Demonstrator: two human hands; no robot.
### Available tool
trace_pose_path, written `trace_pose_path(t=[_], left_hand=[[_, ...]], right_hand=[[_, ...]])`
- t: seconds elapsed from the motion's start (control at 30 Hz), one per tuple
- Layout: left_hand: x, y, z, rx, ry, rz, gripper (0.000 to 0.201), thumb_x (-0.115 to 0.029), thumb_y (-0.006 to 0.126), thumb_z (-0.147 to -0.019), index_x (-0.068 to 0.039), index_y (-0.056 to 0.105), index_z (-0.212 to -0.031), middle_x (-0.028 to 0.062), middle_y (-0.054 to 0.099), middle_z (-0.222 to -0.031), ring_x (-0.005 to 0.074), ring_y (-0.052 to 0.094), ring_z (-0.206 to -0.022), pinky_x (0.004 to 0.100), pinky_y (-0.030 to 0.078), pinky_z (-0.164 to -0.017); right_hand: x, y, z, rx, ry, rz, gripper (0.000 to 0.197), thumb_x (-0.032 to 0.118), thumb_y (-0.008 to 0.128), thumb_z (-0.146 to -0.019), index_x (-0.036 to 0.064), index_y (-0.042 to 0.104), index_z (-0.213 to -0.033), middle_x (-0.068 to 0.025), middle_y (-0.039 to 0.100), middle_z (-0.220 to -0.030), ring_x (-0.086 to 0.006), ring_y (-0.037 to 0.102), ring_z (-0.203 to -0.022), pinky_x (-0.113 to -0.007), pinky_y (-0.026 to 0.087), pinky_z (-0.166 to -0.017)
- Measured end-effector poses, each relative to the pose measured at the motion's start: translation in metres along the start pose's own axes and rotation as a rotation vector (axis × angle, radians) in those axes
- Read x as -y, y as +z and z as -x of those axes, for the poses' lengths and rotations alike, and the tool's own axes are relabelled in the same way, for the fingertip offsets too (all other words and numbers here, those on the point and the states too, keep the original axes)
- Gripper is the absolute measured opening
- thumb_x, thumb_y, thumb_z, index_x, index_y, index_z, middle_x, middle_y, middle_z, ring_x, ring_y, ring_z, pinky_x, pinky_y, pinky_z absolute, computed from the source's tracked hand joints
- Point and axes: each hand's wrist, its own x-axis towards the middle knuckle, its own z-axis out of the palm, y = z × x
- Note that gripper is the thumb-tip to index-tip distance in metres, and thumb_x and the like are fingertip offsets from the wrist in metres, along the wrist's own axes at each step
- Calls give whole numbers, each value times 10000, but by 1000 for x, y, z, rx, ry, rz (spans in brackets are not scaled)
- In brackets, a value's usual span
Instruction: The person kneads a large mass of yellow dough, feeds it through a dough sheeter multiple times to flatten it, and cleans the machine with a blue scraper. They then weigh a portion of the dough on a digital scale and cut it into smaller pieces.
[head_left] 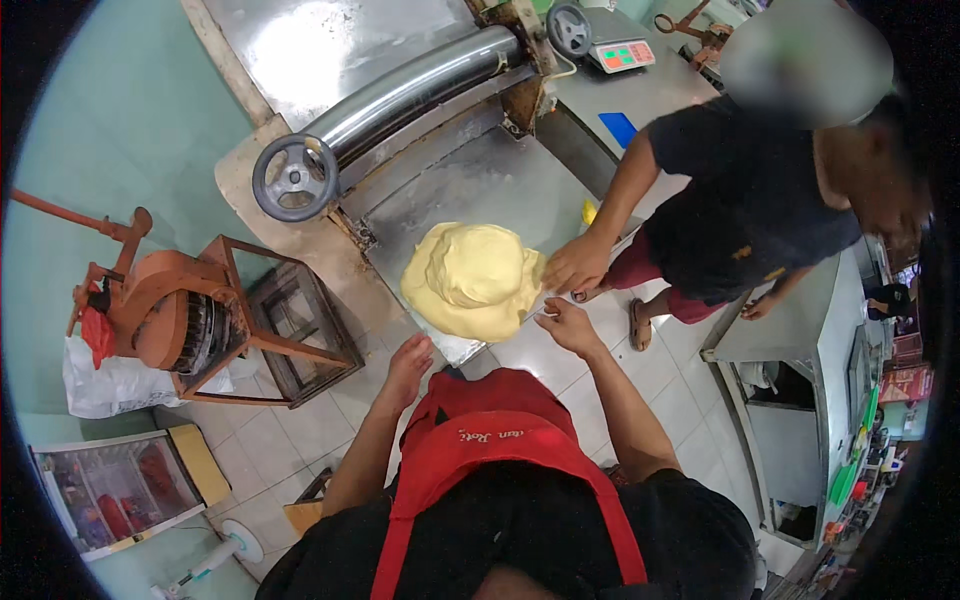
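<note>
A large pale-yellow mound of dough (478, 270) rests on the metal tray (540, 175) of a roller machine, with a thick lump sitting on a wider, flattened layer. My left hand (408, 366) is beside the tray's near left edge, apart from the dough, its fingers loosely extended. To the right of the dough hovers my right hand (568, 326), fingers apart and slightly bent, with nothing visible in it. Just beyond it, a co-worker's hand (577, 262) reaches to the dough's right edge; whether it touches is hard to tell.
Behind the tray runs a steel roller (420, 85) with a grey handwheel (296, 178). A co-worker (740, 190) stands close on the right. At left is an orange-brown machine (175, 310) on a frame. A digital scale (622, 56) sits on the far-right counter.
</note>
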Motion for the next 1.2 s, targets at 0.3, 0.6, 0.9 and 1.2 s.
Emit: trace_pose_path(t=[0.3, 0.6, 0.9, 1.2], left_hand=[[-10, 44, -46, 38, 95, 182, 522, -287, 694, -984, -42, 533, -1417, 57, 622, -1362, 213, 555, -1265, 376, 369, -1120], [-46, 71, -86, 93, 28, 375, 721, -346, 666, -1009, 2, 359, -1561, 143, 559, -1499, 298, 486, -1430, 480, 361, -1212], [-12, 122, -85, -136, 62, 654, 622, -285, 595, -976, 11, 467, -1509, 164, 598, -1464, 322, 628, -1284, 476, 489, -1128], [-114, 204, 6, -70, 534, 94, 915, -146, 852, -715, 2, 435, -1516, 160, 621, -1403, 314, 641, -1249, 459, 532, -1065]], right_hand=[[36, -31, -110, -87, 121, 3, 1076, 659, 825, -779, -200, 531, -1357, -328, 652, -1288, -378, 668, -1182, -412, 529, -1024], [57, -33, -214, 865, 359, -844, 825, 384, 783, -930, -110, 424, -1486, -221, 589, -1421, -323, 579, -1327, -457, 479, -1122], [60, 10, -247, 1223, 600, -1020, 776, 412, 727, -913, 23, 449, -1524, -204, 578, -1462, -344, 591, -1323, -509, 476, -1128], [123, -99, -205, 1204, 281, -945, 655, 293, 728, -845, 12, 585, -1419, -172, 669, -1349, -285, 663, -1211, -423, 520, -1069]])
